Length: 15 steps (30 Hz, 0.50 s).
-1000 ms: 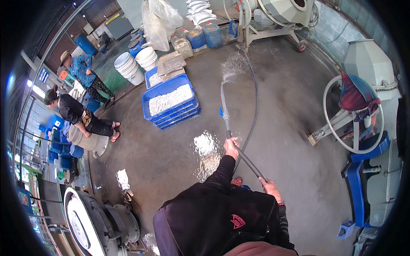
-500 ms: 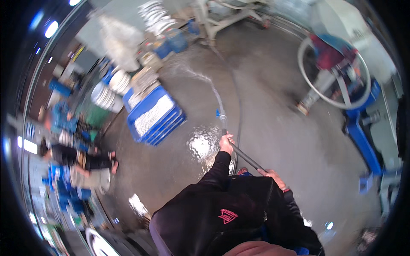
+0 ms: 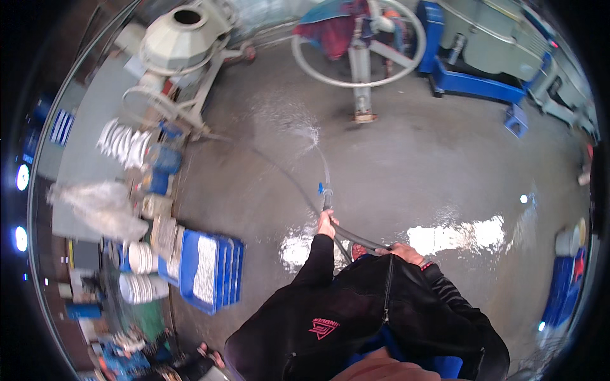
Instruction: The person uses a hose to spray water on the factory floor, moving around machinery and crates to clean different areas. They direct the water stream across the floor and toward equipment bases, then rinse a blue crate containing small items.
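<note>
Both of my hands are closed round a dark rubber hose (image 3: 357,237). Toward its front end, my left hand (image 3: 327,224) grips it just behind a clear nozzle piece with a blue valve lever (image 3: 321,188). My right hand (image 3: 406,253) wraps the hose farther back, close to my waist. A thin water jet (image 3: 326,166) leaves the nozzle and splashes on the wet grey floor (image 3: 406,165) ahead. The rest of the hose trails over the floor toward the far left.
Stacked blue crates (image 3: 230,270) stand at left beside white buckets (image 3: 143,287) and blue jugs (image 3: 166,159). Far left is a tilted mixer-like machine (image 3: 181,41). A large handwheel (image 3: 381,82) on a post stands ahead, with a blue-based machine (image 3: 480,87) and small blue stool (image 3: 516,120) to its right.
The view has swung to the right, so crates and handwheel now appear farther left. The jet lands nearer the handwheel post. Both hands keep their hold on the hose.
</note>
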Each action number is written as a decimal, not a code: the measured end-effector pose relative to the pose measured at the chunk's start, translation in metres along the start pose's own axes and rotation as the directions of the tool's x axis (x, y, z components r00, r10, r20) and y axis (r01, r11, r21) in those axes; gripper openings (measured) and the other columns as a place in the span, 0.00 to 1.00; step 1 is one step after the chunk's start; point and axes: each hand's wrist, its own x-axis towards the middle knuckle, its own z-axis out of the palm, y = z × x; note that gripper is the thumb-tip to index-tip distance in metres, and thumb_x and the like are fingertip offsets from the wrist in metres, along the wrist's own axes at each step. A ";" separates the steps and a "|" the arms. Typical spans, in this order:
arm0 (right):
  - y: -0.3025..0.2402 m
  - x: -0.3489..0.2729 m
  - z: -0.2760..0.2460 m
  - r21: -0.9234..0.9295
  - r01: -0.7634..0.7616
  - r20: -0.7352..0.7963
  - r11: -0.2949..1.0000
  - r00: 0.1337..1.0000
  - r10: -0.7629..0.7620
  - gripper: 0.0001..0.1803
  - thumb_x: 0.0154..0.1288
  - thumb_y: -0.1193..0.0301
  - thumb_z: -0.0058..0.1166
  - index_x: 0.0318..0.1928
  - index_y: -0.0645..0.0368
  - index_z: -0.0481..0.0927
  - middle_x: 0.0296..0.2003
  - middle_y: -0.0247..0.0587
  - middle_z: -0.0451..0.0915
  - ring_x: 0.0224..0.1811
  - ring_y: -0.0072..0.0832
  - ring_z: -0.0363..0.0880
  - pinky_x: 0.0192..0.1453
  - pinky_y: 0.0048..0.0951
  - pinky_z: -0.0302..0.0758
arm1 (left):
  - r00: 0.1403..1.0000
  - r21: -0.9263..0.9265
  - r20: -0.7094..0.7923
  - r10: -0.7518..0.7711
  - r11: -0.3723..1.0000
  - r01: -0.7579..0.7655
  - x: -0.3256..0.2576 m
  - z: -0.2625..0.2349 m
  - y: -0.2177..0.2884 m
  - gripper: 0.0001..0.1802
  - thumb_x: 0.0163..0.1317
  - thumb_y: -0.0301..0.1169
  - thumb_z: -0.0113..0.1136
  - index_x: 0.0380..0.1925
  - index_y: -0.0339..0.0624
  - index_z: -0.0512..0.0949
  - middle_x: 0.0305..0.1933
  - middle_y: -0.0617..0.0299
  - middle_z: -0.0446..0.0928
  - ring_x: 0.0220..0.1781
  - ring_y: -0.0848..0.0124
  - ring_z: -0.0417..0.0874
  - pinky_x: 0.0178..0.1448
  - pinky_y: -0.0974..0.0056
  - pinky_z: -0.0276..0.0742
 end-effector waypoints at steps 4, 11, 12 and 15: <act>0.039 -0.036 -0.007 0.018 -0.070 -0.113 0.997 0.991 0.072 0.40 0.56 0.35 0.42 0.45 0.62 0.80 0.45 0.57 0.77 0.53 0.48 0.73 0.56 0.41 0.68 | 0.990 0.342 0.142 -0.006 0.939 -0.043 0.009 0.021 -0.057 0.08 0.52 0.30 0.56 0.27 0.39 0.69 0.14 0.62 0.62 0.15 0.66 0.65 0.22 0.58 0.66; 0.137 -0.069 -0.018 0.142 -0.159 -0.149 0.977 0.972 0.180 0.38 0.57 0.37 0.38 0.50 0.56 0.79 0.50 0.53 0.77 0.56 0.47 0.73 0.58 0.43 0.68 | 0.944 0.573 0.300 -0.137 0.817 -0.064 0.011 0.087 -0.141 0.06 0.53 0.28 0.55 0.28 0.38 0.70 0.13 0.59 0.66 0.14 0.65 0.67 0.23 0.59 0.68; 0.151 -0.067 -0.016 0.139 -0.178 -0.145 0.974 0.969 0.198 0.38 0.56 0.36 0.38 0.50 0.55 0.79 0.49 0.52 0.77 0.56 0.47 0.73 0.57 0.42 0.68 | 0.948 0.583 0.280 -0.153 0.811 -0.041 0.009 0.097 -0.152 0.05 0.54 0.28 0.54 0.27 0.39 0.69 0.13 0.60 0.65 0.13 0.66 0.66 0.22 0.59 0.67; 0.197 -0.080 -0.009 0.149 -0.081 -0.203 0.985 0.973 0.111 0.34 0.55 0.41 0.42 0.48 0.56 0.80 0.47 0.51 0.78 0.54 0.47 0.74 0.55 0.43 0.70 | 0.942 0.476 0.114 -0.317 0.849 0.228 -0.017 0.115 -0.179 0.07 0.54 0.24 0.52 0.23 0.44 0.64 0.12 0.67 0.59 0.11 0.73 0.61 0.17 0.66 0.63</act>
